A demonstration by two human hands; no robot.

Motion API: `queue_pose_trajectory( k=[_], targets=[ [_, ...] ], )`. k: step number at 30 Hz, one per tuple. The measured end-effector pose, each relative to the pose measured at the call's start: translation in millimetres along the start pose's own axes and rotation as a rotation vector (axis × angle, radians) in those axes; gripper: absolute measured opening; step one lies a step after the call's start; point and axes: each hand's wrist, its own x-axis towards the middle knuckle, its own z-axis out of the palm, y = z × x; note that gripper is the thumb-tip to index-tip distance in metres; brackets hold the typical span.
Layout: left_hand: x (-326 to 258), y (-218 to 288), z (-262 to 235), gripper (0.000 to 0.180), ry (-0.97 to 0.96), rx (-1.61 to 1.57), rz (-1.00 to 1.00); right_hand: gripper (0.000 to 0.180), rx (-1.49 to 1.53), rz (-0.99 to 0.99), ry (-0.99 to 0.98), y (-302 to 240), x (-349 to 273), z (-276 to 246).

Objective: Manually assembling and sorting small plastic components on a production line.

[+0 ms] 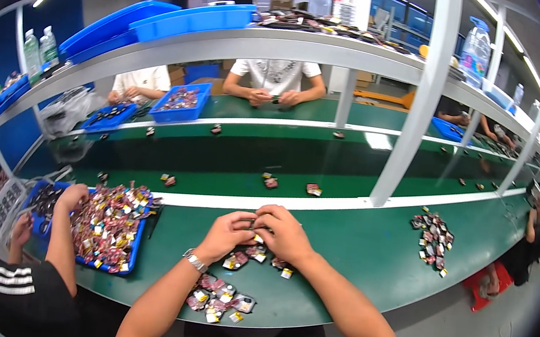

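My left hand (227, 236), with a metal watch on its wrist, and my right hand (284, 233) meet over the green bench. Their fingers are bent and pressed together at the tips; what they pinch is hidden behind them. Just below lies a loose group of small dark parts (237, 260) with reddish wires and white-and-yellow labels. A second pile of such parts (217, 298) sits nearer the bench's front edge, beside my left forearm.
On the left, a blue tray (133, 256) heaped with these parts has a co-worker's hand (73, 197) in it. More parts (432, 239) lie to the right. Beyond a white rail (211, 200), a dark green belt (230, 156) carries scattered parts. A white post (414, 112) holds up an overhead shelf.
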Motion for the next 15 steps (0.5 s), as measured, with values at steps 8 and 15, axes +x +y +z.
queue_pose_trajectory(
  k=[8,15],
  targets=[
    [-8.7,4.1,-5.9,0.042,0.000,0.032,-0.038,0.008,-0.017,0.049,-0.177,-1.3,1.7,-1.0],
    [-5.9,5.1,-6.5,0.039,-0.029,-0.035,-0.053,0.010,-0.033,0.067,-0.148,-4.6,1.8,-0.3]
  ],
)
